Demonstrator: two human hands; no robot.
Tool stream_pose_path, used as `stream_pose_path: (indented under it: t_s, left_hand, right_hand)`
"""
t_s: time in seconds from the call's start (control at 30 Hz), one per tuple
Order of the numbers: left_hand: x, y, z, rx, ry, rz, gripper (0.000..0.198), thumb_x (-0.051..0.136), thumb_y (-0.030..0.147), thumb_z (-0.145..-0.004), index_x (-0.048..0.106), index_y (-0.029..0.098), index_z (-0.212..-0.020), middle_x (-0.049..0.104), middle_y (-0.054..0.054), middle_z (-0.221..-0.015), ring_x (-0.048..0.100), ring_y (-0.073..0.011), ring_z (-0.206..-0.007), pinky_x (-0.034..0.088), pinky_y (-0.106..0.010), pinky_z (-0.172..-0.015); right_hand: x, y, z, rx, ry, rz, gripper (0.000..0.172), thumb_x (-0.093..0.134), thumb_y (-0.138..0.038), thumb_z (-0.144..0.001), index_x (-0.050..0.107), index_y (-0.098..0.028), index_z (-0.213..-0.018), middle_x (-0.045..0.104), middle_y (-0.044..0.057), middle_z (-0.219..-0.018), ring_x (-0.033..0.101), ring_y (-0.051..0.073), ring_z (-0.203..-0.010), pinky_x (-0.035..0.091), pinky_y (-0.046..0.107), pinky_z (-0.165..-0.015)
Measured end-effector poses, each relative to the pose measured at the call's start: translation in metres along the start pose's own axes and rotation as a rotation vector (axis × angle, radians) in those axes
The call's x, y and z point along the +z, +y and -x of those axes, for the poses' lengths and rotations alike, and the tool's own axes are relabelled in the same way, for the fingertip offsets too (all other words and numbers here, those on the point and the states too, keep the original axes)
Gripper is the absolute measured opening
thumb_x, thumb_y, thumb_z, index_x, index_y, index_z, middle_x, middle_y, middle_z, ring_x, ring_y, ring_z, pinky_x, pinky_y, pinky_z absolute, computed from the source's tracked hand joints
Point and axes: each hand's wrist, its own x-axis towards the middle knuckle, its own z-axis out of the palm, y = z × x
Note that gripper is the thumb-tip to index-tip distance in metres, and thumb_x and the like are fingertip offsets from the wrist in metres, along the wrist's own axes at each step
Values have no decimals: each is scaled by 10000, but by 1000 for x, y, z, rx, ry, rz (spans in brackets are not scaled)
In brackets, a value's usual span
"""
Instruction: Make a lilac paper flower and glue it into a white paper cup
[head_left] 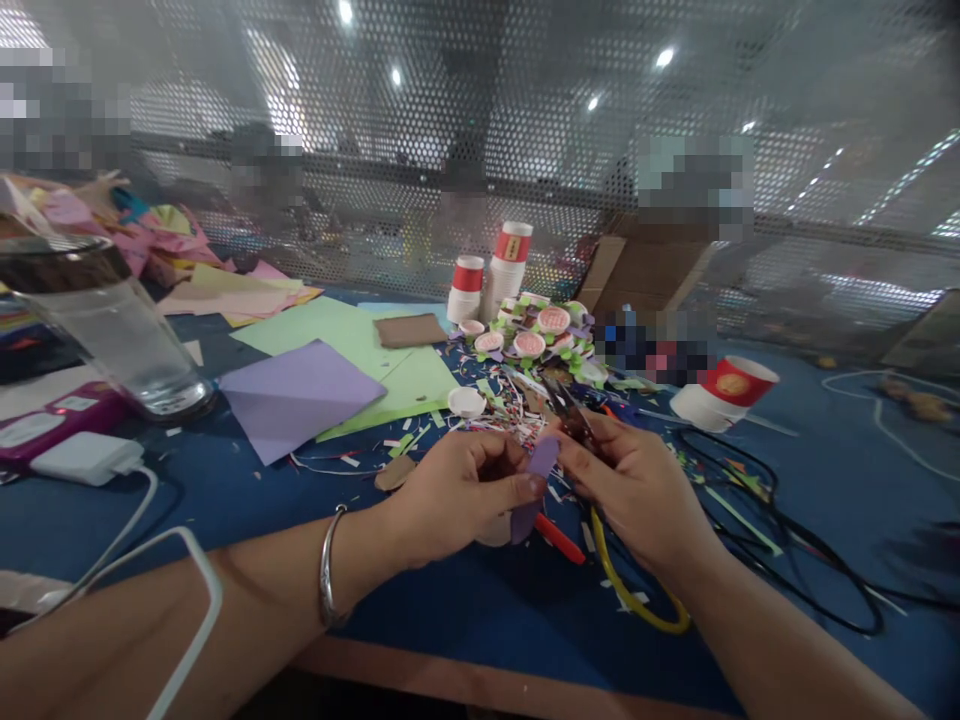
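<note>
My left hand [461, 495], with a metal bangle [328, 580] on the wrist, is closed on a small purple paper piece [534, 480], pinched between thumb and fingers. My right hand [637, 490] is closed round a pair of scissors [571, 412] whose dark blades point up and away, just above the purple piece. The scissors' yellow handle loop [637, 600] and a red part [559, 538] show below the hands. Both hands meet over the blue table [487, 610] near its front edge.
Paper scraps litter the table. Behind lie purple [296, 395] and green sheets [352, 345], stacked red-and-white paper cups [495, 270], paper flowers [536, 335], a tipped cup [724, 392], cardboard, and black cables [795, 550]. At left stand a glass [112, 330], a charger with white cable [82, 455]. Mesh screen behind.
</note>
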Motion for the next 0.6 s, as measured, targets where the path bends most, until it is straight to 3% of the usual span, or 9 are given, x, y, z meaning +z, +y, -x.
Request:
stream_pose_path:
  t_s: [0.1, 0.2, 0.4, 0.6]
  left_hand:
    - [0, 3, 0, -1, 46, 100, 280, 734, 355, -815, 562, 147, -742, 555, 30, -651, 468, -71, -580, 352, -222, -574]
    - [0, 5, 1, 2, 46, 130, 269, 736, 343, -819, 581, 135, -751, 565, 22, -659, 463, -68, -588, 353, -219, -582]
    - [3, 5, 2, -9, 70, 185, 238, 755, 309, -805, 584, 146, -775, 581, 29, -658, 480, -69, -579, 363, -217, -577]
    - [2, 7, 5, -27, 95, 151, 242, 794, 307, -753, 621, 137, -734, 585, 31, -648, 484, -66, -576, 377, -214, -585]
  right_hand:
    - [2, -1, 3, 0, 10, -2, 303, 633, -472, -923, 675, -183, -845, 473, -43, -600, 388, 97, -516, 314, 234, -468]
    - [3, -3, 4, -20, 19, 52, 269, 670, -445, -897, 692, -179, -867, 495, -39, -616, 360, 90, -503, 281, 237, -442]
    - [3, -1, 4, -77, 69, 135, 258, 669, -425, -893, 672, -180, -810, 489, -42, -603, 378, 93, -510, 303, 237, -453]
    - [4, -7, 5, -103, 82, 167, 235, 663, -387, -888, 670, -178, -781, 577, -13, -661, 466, 110, -569, 374, 240, -512]
